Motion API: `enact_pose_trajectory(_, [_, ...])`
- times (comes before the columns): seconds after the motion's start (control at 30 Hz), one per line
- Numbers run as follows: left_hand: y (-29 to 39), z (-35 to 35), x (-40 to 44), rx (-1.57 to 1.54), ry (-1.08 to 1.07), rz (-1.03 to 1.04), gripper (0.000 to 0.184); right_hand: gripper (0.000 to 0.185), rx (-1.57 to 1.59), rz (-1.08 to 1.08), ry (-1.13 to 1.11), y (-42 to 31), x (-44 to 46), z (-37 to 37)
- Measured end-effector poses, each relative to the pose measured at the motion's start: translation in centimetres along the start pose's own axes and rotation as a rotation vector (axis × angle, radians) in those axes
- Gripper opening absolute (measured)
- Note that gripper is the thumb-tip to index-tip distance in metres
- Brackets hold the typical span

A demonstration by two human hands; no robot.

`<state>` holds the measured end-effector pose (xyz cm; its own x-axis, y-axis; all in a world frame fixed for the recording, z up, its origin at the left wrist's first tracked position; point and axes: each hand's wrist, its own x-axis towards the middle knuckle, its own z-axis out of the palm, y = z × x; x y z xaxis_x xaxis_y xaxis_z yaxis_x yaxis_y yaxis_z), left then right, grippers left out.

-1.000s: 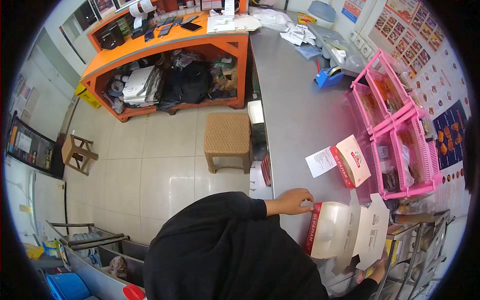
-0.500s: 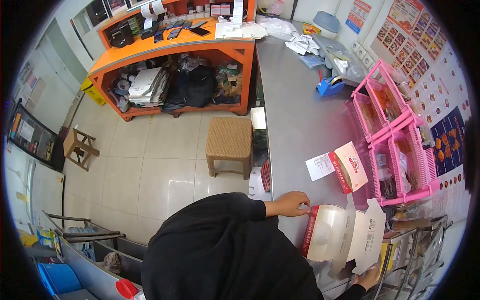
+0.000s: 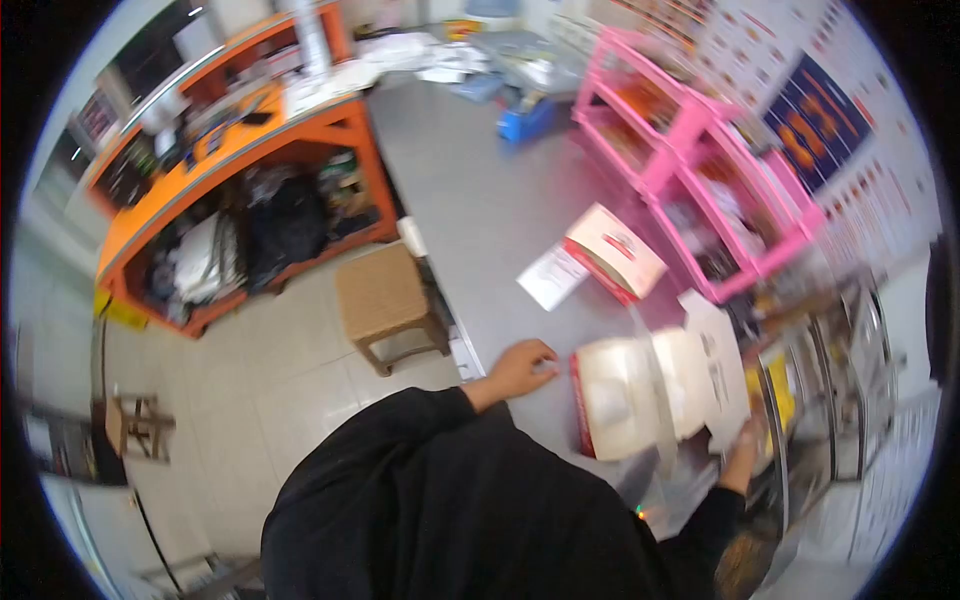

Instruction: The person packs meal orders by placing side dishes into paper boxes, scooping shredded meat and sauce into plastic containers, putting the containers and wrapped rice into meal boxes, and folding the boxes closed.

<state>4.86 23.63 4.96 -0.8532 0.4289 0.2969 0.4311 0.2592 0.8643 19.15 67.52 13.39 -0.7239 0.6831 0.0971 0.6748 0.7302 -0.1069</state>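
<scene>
On the grey metal counter (image 3: 470, 215) lies an opened cardboard food box (image 3: 615, 395), pale inside with a red side. Its lid and white printed flap (image 3: 718, 365) are spread to the right. My left hand (image 3: 523, 368) hovers just left of the red side, loosely curled with fingers apart and nothing in them. Beyond the flap's right edge, my right hand (image 3: 743, 445) is near the metal rack; blur hides its fingers and any contact. A closed red and cream food box (image 3: 615, 250) stands farther up the counter, with a white paper slip (image 3: 553, 277) at its left.
Pink stacked baskets (image 3: 690, 180) holding packets stand along the wall side. A blue tape dispenser (image 3: 525, 120) sits farther back. A metal rack (image 3: 830, 400) is at my right, and a brown stool (image 3: 388, 300) stands left of the counter. An orange desk (image 3: 250, 170) is beyond.
My view has turned and shifted, so the counter appears tilted. My left hand has come slightly away from the open box's red side. My right hand has moved up along the flap's right edge.
</scene>
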Motion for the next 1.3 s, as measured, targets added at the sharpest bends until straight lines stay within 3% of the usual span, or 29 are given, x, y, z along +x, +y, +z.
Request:
enact_pose_trajectory(0.17, [-0.7,0.7,0.0,0.046,0.003,0.007,0.019,0.035,-0.140,0.168,0.023,0.3,1.3,1.0])
enact_pose_trajectory(0.2, [-0.5,0.5,0.0,0.069,0.002,-0.006,0.018,0.032,-0.107,0.367,-0.155,-4.7,-0.3,-4.0])
enact_pose_trajectory(0.23, [0.0,0.4,0.1,0.050,-0.011,-0.013,0.018,0.031,-0.008,0.401,-0.122,-5.7,-0.6,-5.3])
enact_pose_trajectory(0.43, [-0.1,0.3,0.3,0.002,-0.028,-0.037,0.017,0.045,0.018,0.328,-0.038,-4.9,-2.1,-5.7])
enact_pose_trajectory(0.5, [-0.4,0.5,0.2,-0.010,-0.025,-0.042,0.018,0.045,-0.154,0.226,0.001,-1.1,-0.3,-1.5])
enact_pose_trajectory(0.57, [-0.6,0.6,0.2,-0.021,-0.027,-0.055,0.018,0.044,-0.028,0.080,0.111,2.5,1.4,0.4])
enact_pose_trajectory(0.63, [-0.5,0.6,0.1,-0.026,-0.035,-0.094,0.021,0.042,0.396,-0.104,0.283,4.8,2.3,0.9])
enact_pose_trajectory(0.73, [0.6,0.9,0.8,-0.036,0.025,-0.146,0.029,0.037,0.686,-0.094,0.289,6.2,2.2,1.8])
enact_pose_trajectory(0.83, [1.5,1.2,2.7,-0.030,0.046,-0.038,0.036,0.032,1.442,0.487,-0.052,2.0,-2.2,-2.1])
enact_pose_trajectory(0.93, [1.5,1.6,5.2,-0.105,-0.088,-0.002,0.037,0.027,1.530,0.500,0.064,0.8,-5.5,-4.0])
enact_pose_trajectory(1.03, [1.4,0.9,6.6,-0.113,-0.417,-0.147,0.038,0.030,1.606,0.448,-0.135,0.5,-10.9,-5.9])
enact_pose_trajectory(1.1, [1.5,0.4,6.7,-0.087,-0.481,-0.131,0.038,0.031,1.626,0.541,-0.001,-3.4,-14.8,-7.4])
enact_pose_trajectory(1.2, [2.4,0.0,6.0,-0.085,-0.518,-0.079,0.043,0.035,1.622,0.450,0.023,-10.0,-19.0,-10.5])
enact_pose_trajectory(1.3, [3.0,-0.3,5.0,-0.147,-0.541,-0.060,0.043,0.041,1.077,0.330,-0.068,-16.6,-19.8,-11.3])
